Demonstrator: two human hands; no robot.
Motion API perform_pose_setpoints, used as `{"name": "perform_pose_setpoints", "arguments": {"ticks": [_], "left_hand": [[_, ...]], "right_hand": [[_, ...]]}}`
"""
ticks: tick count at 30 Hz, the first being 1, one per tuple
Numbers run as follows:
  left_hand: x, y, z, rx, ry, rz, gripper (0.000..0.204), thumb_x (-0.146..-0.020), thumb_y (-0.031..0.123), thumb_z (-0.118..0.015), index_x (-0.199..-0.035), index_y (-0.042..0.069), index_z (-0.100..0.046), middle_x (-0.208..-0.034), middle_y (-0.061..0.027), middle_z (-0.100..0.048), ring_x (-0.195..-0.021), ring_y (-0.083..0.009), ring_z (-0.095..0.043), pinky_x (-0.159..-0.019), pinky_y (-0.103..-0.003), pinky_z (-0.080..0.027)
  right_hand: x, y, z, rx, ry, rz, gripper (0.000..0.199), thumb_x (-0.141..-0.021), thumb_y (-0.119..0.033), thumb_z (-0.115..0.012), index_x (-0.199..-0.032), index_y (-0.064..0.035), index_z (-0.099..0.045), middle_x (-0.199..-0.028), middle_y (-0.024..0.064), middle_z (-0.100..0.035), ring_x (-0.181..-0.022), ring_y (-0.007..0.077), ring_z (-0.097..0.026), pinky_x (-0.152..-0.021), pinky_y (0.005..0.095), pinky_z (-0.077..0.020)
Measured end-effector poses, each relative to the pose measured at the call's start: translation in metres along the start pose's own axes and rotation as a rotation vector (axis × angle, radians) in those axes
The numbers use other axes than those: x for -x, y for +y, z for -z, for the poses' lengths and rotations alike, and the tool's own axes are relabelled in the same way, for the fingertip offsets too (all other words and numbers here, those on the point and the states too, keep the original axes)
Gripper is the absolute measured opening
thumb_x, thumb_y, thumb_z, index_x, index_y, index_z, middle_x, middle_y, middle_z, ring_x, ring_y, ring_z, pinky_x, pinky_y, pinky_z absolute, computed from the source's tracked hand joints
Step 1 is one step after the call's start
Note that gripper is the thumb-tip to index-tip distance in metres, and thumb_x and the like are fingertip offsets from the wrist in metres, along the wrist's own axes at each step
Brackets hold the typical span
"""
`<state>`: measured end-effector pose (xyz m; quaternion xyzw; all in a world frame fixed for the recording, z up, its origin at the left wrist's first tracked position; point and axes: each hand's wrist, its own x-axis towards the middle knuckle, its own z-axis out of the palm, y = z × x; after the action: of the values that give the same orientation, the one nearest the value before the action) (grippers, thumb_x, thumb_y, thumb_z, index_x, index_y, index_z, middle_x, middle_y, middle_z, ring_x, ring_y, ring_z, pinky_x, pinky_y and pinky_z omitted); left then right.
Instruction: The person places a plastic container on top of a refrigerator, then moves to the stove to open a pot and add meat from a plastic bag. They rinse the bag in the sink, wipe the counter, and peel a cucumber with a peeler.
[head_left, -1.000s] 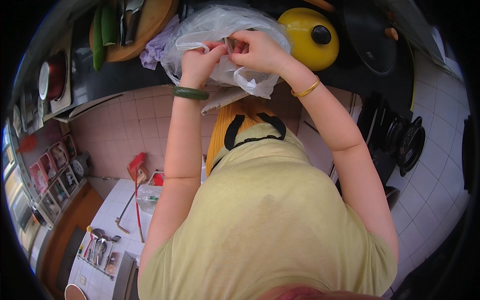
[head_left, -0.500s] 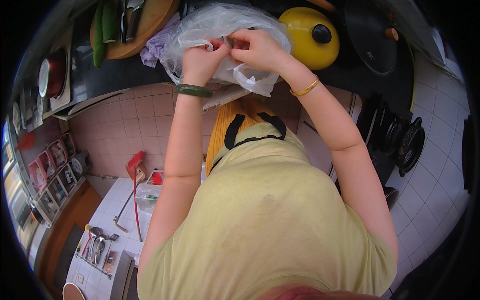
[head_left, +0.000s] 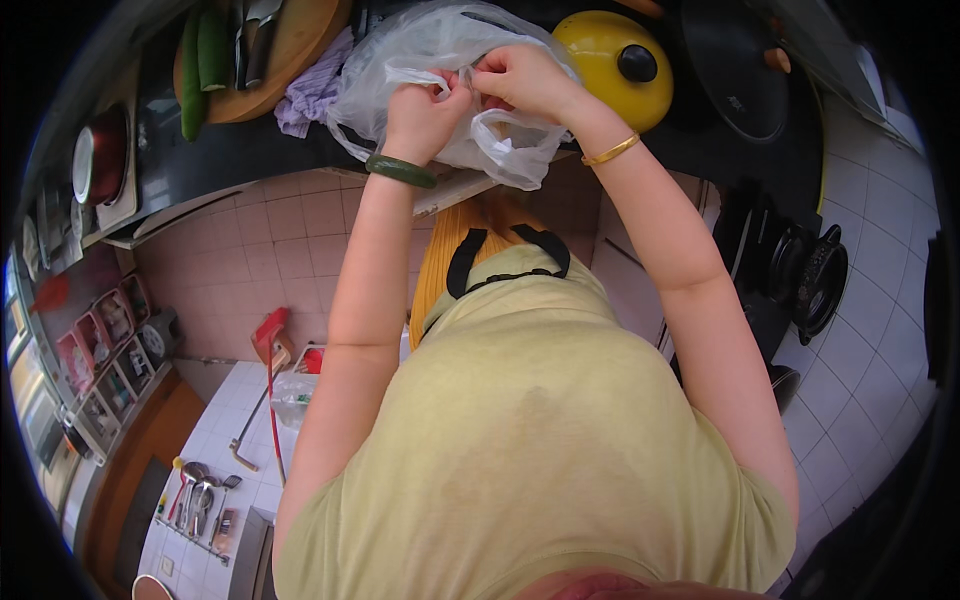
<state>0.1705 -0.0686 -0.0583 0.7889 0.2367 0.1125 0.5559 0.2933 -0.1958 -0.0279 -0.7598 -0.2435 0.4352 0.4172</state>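
Observation:
A clear plastic bag [head_left: 400,60] lies on the dark counter edge at the top of the view. My left hand [head_left: 425,110], with a green bangle on the wrist, pinches one bag handle. My right hand [head_left: 520,78], with a gold bangle on the wrist, pinches the other handle right beside it. The two hands meet over the bag's mouth, fingers closed on the plastic. What is inside the bag is hidden.
A yellow pot lid with a black knob [head_left: 615,60] sits just right of the bag. A wooden cutting board [head_left: 285,55] with a knife and green cucumbers [head_left: 200,65] lies to the left, with a purple cloth [head_left: 315,90] between. Black pans [head_left: 810,275] hang lower right.
Both hands have stayed on the bag handles and worked them closer together over the bag's mouth. The bag has shifted slightly under them.

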Motion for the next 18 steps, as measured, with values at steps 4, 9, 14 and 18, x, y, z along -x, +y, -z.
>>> {"name": "perform_pose_setpoints", "arguments": {"ticks": [4, 9, 14, 18], "left_hand": [[0.000, -0.002, 0.000, 0.003, -0.012, 0.009, 0.021, -0.081, 0.023, -0.070, -0.081, 0.003, -0.066, -0.066, -0.0067, -0.064, -0.060, -0.0152, -0.057, -0.059, -0.031, -0.047], [0.004, -0.002, -0.004, 0.198, -0.005, 0.067, 0.015, -0.081, 0.016, -0.071, -0.084, 0.003, -0.065, -0.071, -0.0012, -0.063, -0.064, -0.0101, -0.054, -0.060, -0.027, -0.046], [0.002, -0.005, -0.003, 0.221, -0.052, 0.066, 0.014, -0.080, 0.014, -0.071, -0.084, 0.003, -0.064, -0.073, 0.0006, -0.062, -0.066, -0.0080, -0.054, -0.061, -0.025, -0.046], [0.004, -0.010, -0.005, 0.187, -0.005, -0.018, 0.015, -0.079, 0.013, -0.072, -0.085, 0.002, -0.064, -0.070, -0.0013, -0.063, -0.064, -0.0093, -0.055, -0.060, -0.026, -0.046]], "right_hand": [[0.000, 0.001, 0.002, 0.132, 0.065, 0.040, 0.017, -0.086, -0.018, -0.066, -0.086, -0.0004, -0.069, -0.077, 0.0029, -0.068, -0.067, 0.0087, -0.062, -0.062, 0.0236, -0.0508], [0.009, -0.008, 0.001, -0.173, 0.061, -0.066, 0.017, -0.082, -0.017, -0.069, -0.086, -0.0007, -0.069, -0.075, 0.0033, -0.068, -0.066, 0.0094, -0.062, -0.062, 0.0241, -0.0501], [-0.002, -0.005, 0.004, 0.217, 0.061, 0.059, 0.023, -0.074, -0.024, -0.071, -0.082, -0.0021, -0.070, -0.072, 0.0054, -0.068, -0.064, 0.0129, -0.062, -0.062, 0.0277, -0.0501], [0.001, -0.009, 0.009, 0.275, 0.083, 0.011, 0.022, -0.074, -0.024, -0.071, -0.078, -0.0019, -0.068, -0.070, 0.0036, -0.066, -0.062, 0.0113, -0.060, -0.060, 0.0278, -0.0485]]}}
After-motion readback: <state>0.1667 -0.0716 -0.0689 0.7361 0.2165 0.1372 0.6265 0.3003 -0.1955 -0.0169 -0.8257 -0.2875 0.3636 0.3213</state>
